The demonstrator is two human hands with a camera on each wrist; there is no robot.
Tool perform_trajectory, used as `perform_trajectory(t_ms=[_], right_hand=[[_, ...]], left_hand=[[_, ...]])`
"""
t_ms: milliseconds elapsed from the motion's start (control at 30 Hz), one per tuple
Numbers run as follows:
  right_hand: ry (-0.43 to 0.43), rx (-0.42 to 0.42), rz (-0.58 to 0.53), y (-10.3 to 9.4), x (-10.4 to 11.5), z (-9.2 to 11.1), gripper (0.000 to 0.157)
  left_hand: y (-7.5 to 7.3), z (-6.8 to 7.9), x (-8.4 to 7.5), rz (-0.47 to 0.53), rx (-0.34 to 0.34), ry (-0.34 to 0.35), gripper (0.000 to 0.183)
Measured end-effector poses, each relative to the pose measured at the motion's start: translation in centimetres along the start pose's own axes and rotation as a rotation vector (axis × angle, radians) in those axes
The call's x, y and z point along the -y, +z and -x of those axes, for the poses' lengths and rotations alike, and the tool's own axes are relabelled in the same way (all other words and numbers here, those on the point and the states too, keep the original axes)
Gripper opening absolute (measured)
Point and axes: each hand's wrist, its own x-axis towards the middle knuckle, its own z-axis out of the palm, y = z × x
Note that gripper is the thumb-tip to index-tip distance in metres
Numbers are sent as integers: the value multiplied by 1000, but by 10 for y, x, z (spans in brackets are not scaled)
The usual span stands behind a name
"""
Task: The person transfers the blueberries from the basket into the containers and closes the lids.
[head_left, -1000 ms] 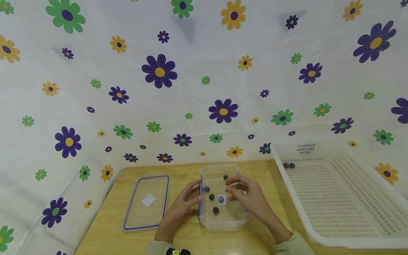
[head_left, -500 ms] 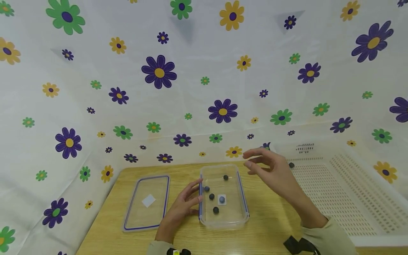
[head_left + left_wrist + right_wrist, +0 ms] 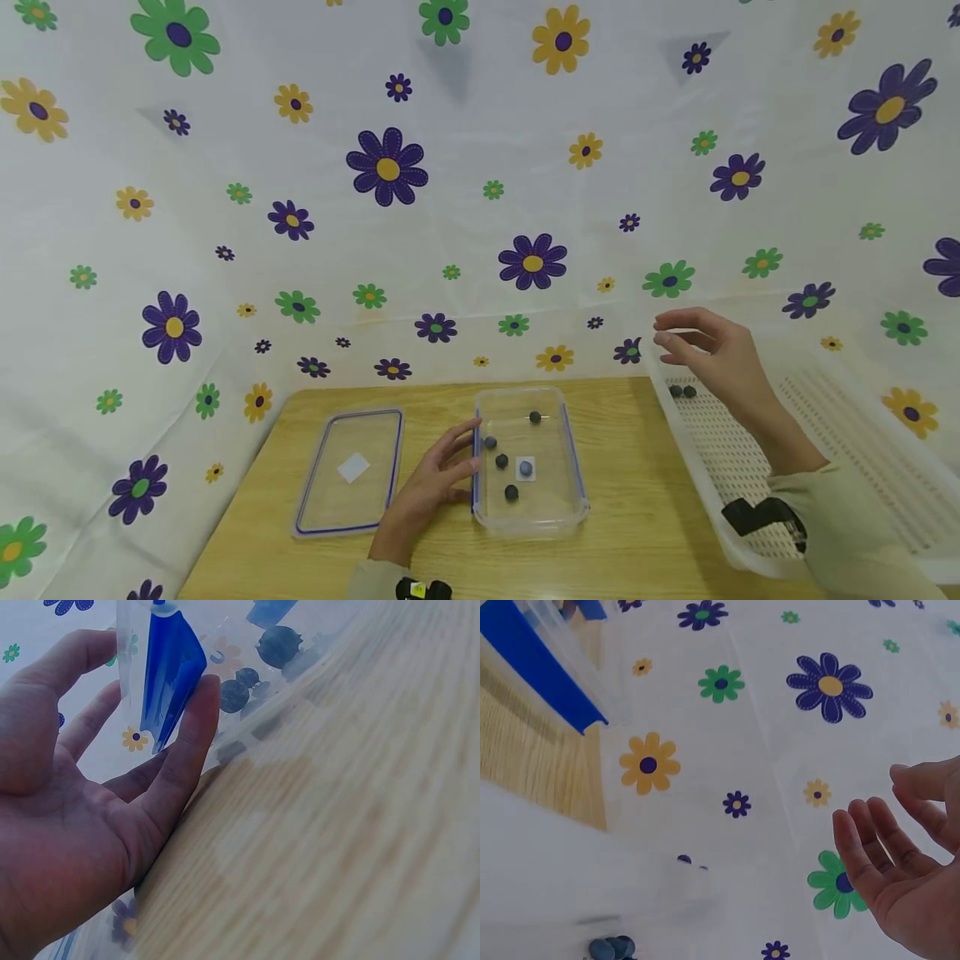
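A clear plastic container (image 3: 555,508) with blue side clips stands on the table, several blueberries (image 3: 512,492) scattered inside. My left hand (image 3: 435,479) rests against its left side. The left wrist view shows that hand's fingers (image 3: 191,742) spread beside the blue clip (image 3: 171,675), one fingertip touching it. Over the far left corner of a white perforated basket (image 3: 699,479) hovers my right hand (image 3: 712,350), its fingers gently bent. The right wrist view shows nothing between those fingers (image 3: 849,844). Below it, two blueberries (image 3: 689,392) lie in the basket's far left corner.
A clear lid (image 3: 318,492) with a blue seal and a white square label lies left of the container. Wood-grain tabletop (image 3: 630,467) separates container and basket. White flowered sheeting (image 3: 465,225) encloses the back and sides.
My right hand has left the area above the container, rising and travelling right to the basket. The left hand stays at the container's side. The blueberries keep their places.
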Motion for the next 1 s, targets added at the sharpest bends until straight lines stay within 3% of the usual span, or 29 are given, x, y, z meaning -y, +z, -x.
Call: perform_trajectory(t_ms=[200, 333, 700, 1000], right_hand=[[61, -34, 19, -12, -29, -4, 33], [158, -28, 26, -20, -47, -7, 39], [423, 35, 128, -30, -79, -9, 53], [565, 112, 132, -34, -120, 0, 55]], left_hand=[[1, -1, 2, 2, 2, -2, 66], [-1, -1, 3, 4, 1, -2, 67], [-2, -3, -3, 13, 3, 1, 65], [-2, -2, -1, 11, 17, 3, 69]])
